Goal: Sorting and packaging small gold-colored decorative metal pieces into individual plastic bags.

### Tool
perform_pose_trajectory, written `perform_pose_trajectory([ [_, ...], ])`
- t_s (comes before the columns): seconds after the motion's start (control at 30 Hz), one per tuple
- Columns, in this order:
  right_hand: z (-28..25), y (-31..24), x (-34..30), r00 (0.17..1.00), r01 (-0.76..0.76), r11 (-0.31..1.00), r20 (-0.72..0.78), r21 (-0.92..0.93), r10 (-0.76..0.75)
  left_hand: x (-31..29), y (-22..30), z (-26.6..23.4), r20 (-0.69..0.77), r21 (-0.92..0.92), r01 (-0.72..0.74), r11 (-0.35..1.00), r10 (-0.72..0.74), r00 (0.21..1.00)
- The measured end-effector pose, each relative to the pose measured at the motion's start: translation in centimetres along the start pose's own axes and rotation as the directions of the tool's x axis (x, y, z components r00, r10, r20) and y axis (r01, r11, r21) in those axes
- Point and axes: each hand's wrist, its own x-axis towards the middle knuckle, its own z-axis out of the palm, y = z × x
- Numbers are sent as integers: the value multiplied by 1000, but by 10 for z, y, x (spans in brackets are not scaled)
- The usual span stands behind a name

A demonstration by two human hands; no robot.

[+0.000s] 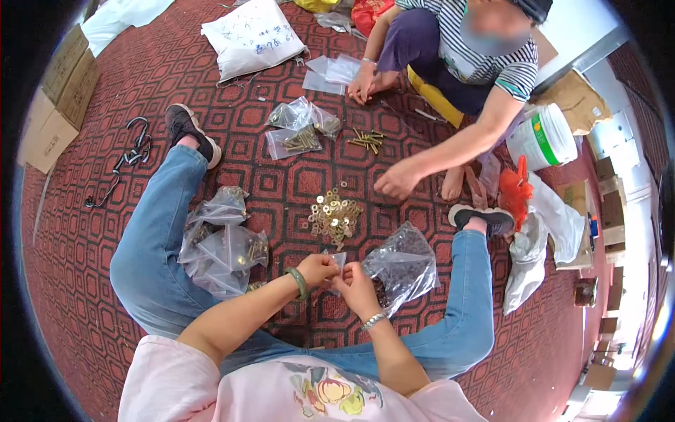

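Between my legs, a small clear plastic bag (pixel 339 260) is pinched in the fingers of both hands. My left hand (pixel 318 270), with a green bangle at the wrist, grips its left side. My right hand (pixel 357 287), wearing a metal watch or bracelet, closes on the right side. What the bag contains is too small to tell. Just beyond lies a loose pile of brass-coloured washers (pixel 334 216). A large clear bag (pixel 402 261) of small dark parts rests beside my right hand. Several filled zip bags (pixel 226 246) are heaped by my left leg.
A co-worker's hand (pixel 399 177) hovers right of the washers. Farther off lie brass bolts (pixel 367 139), filled bags (pixel 301 133) and flat clear bags (pixel 334 72). A white sack (pixel 253 39) stands at the back, cartons (pixel 60 105) at left, a white bucket (pixel 543 137) at right.
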Motion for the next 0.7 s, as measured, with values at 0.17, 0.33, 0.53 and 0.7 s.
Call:
perform_pose_trajectory([
  [0.17,-6,-6,1,998,-39,995,50,96,34,-3,8,1,11,51,-12,999,11,1000],
  [0.33,-4,7,7,995,-66,928,96,366,33,-3,13,-1,72,-4,18,1000,-18,997],
  [0.53,-8,8,6,989,-131,933,111,335,99,-7,20,6,55,81,-41,996,36,998],
  [0.7,-6,13,5,995,98,978,-12,-186,-102,-13,22,14,1,563,-190,804,230,973],
])
